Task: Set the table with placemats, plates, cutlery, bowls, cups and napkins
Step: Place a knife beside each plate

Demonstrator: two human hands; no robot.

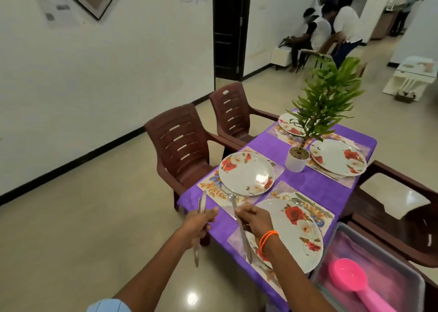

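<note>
Four round, glossy plates printed with red and white flowers lay on the purple-clothed tabletop (305, 181), each on a rectangular floral placemat: a near-left plate (246, 173), a near-right plate (291, 233), a far-right plate (337, 156) and a far-left plate (288, 123) partly behind a leafy plant in a white cylindrical pot (296, 159). The left hand (198, 224) was curled round slim, shiny metal cutlery (201, 205), which stuck up above the fist and out below it beside the tabletop's near-left corner. The right hand (254, 219), with an orange band at its wrist, gripped a metal spoon (238, 221) whose round bowl pointed toward the near-left plate's rim, over the placemat (213, 188). More cutlery lay on the placemat beyond the near-right plate. Two slatted brown plastic chairs (180, 146) stood along the left side. A clear bin (369, 273) at lower right held a pink plastic scoop (355, 281).
</note>
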